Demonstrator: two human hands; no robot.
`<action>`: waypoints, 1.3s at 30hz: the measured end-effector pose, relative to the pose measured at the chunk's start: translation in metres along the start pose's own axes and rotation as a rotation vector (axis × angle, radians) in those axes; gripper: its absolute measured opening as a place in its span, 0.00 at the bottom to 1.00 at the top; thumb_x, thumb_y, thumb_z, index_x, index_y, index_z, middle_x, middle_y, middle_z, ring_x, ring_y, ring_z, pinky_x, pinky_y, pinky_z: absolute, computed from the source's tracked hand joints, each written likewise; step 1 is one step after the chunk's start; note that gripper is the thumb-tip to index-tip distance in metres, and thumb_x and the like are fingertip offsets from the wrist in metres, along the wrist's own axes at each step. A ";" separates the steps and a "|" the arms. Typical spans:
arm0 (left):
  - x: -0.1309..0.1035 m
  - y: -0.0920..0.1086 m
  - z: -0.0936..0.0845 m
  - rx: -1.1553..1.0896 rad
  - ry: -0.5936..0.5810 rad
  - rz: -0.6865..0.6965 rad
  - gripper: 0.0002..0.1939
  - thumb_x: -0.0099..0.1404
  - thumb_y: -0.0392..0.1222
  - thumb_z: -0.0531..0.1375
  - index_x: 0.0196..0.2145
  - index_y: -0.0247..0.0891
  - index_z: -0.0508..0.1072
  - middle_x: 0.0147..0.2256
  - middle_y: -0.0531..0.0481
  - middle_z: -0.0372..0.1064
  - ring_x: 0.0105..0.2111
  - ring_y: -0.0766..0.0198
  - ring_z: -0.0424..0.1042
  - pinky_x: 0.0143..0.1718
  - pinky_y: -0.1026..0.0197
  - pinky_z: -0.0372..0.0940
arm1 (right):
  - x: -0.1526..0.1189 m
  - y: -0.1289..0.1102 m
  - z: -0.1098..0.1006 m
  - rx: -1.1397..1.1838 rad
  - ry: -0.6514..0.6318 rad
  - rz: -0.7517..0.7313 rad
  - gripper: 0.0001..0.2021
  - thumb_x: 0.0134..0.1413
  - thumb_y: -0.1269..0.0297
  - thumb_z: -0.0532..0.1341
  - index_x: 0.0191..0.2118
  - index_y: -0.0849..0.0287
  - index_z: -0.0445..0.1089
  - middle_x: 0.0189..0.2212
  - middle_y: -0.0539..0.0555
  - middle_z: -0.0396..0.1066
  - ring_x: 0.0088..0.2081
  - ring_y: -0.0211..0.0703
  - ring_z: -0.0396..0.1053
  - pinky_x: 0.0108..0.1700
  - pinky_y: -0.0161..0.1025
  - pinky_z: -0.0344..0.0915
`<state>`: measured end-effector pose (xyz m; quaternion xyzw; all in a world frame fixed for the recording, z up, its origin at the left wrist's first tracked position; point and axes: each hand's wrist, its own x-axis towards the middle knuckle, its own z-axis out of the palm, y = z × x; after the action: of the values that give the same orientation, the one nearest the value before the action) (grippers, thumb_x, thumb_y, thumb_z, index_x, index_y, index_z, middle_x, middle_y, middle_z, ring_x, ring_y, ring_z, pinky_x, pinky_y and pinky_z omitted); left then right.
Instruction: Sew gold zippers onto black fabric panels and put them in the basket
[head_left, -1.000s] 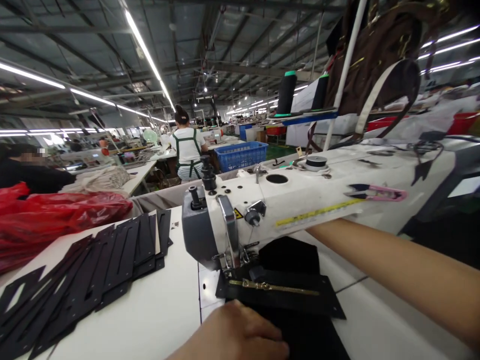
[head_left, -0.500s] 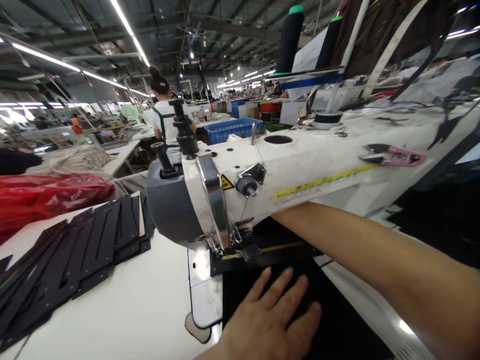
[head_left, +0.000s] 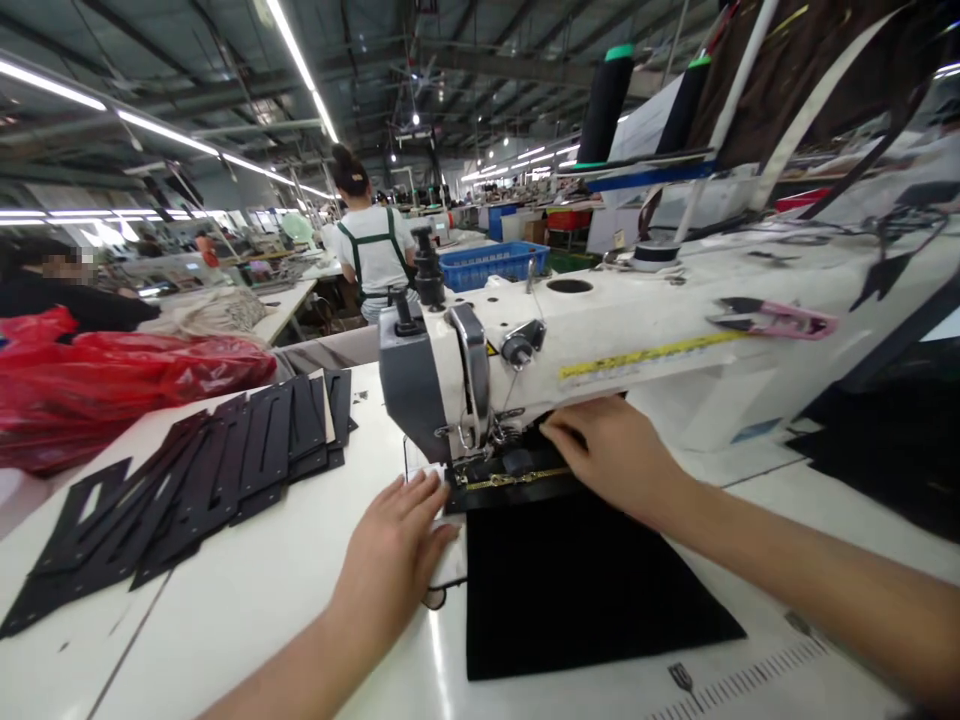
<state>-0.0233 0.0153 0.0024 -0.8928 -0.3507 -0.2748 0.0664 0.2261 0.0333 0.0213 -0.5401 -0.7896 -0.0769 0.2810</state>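
A white sewing machine [head_left: 645, 350] stands over a black fabric piece [head_left: 577, 585], which lies on the white table. Along the fabric's upper edge, a black strip with a gold zipper [head_left: 517, 479] passes under the needle area. My left hand [head_left: 401, 540] rests flat beside the machine's foot, fingertips at the strip's left end, fingers stretched out. Behind the strip, under the machine arm, my right hand [head_left: 600, 450] has its fingers pinched together at black material; what they hold is too small to make out.
Flat black cut pieces [head_left: 217, 470] lie overlapped on the left, before a red plastic bag [head_left: 142, 380]. Pink-handled snips [head_left: 780, 318] rest on the machine arm. Behind are a blue basket [head_left: 495, 264], a person in a white shirt [head_left: 375, 250] and thread cones [head_left: 607, 105].
My left hand has moved from the black fabric to the strip's left end. My right hand, hidden behind the machine before, now shows. The view has shifted, revealing more of the table.
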 end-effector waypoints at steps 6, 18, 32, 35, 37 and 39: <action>0.006 0.005 0.018 0.003 0.031 0.003 0.11 0.63 0.30 0.51 0.34 0.35 0.73 0.39 0.42 0.74 0.40 0.55 0.73 0.45 0.48 0.68 | -0.031 -0.051 0.018 0.137 -0.008 -0.284 0.10 0.55 0.75 0.53 0.40 0.66 0.70 0.38 0.60 0.70 0.41 0.48 0.65 0.45 0.47 0.62; 0.006 0.004 0.023 -0.052 0.077 0.019 0.12 0.64 0.31 0.49 0.33 0.35 0.72 0.37 0.42 0.74 0.39 0.57 0.74 0.43 0.52 0.69 | -0.012 -0.045 0.037 0.184 -0.218 -0.262 0.13 0.53 0.78 0.51 0.42 0.65 0.69 0.45 0.62 0.67 0.48 0.50 0.63 0.49 0.47 0.61; 0.010 -0.001 0.022 -0.010 0.050 0.117 0.12 0.64 0.31 0.49 0.35 0.33 0.72 0.36 0.40 0.74 0.39 0.56 0.74 0.42 0.52 0.70 | -0.012 -0.044 0.039 0.108 -0.234 -0.291 0.13 0.52 0.78 0.52 0.43 0.67 0.69 0.44 0.62 0.67 0.46 0.50 0.64 0.50 0.45 0.61; 0.011 -0.004 0.023 0.000 0.043 0.118 0.12 0.65 0.31 0.49 0.34 0.32 0.72 0.36 0.41 0.74 0.39 0.55 0.74 0.42 0.52 0.69 | -0.009 -0.044 0.039 0.112 -0.245 -0.274 0.13 0.53 0.78 0.52 0.42 0.65 0.69 0.44 0.61 0.68 0.47 0.49 0.64 0.50 0.44 0.60; 0.011 -0.006 0.025 0.006 0.042 0.107 0.12 0.65 0.32 0.49 0.34 0.32 0.73 0.37 0.40 0.74 0.39 0.54 0.73 0.42 0.51 0.69 | -0.008 -0.044 0.040 0.106 -0.245 -0.268 0.13 0.53 0.78 0.52 0.42 0.65 0.69 0.44 0.61 0.68 0.47 0.48 0.64 0.51 0.44 0.59; 0.011 -0.006 0.026 0.012 0.041 0.095 0.12 0.65 0.32 0.50 0.35 0.32 0.73 0.37 0.39 0.74 0.39 0.54 0.73 0.42 0.51 0.69 | -0.007 -0.044 0.040 0.105 -0.238 -0.271 0.13 0.53 0.78 0.51 0.41 0.65 0.69 0.44 0.60 0.68 0.47 0.48 0.64 0.51 0.43 0.59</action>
<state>-0.0096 0.0345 -0.0140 -0.9022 -0.3079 -0.2877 0.0918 0.1744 0.0265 -0.0075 -0.4185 -0.8858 -0.0082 0.2003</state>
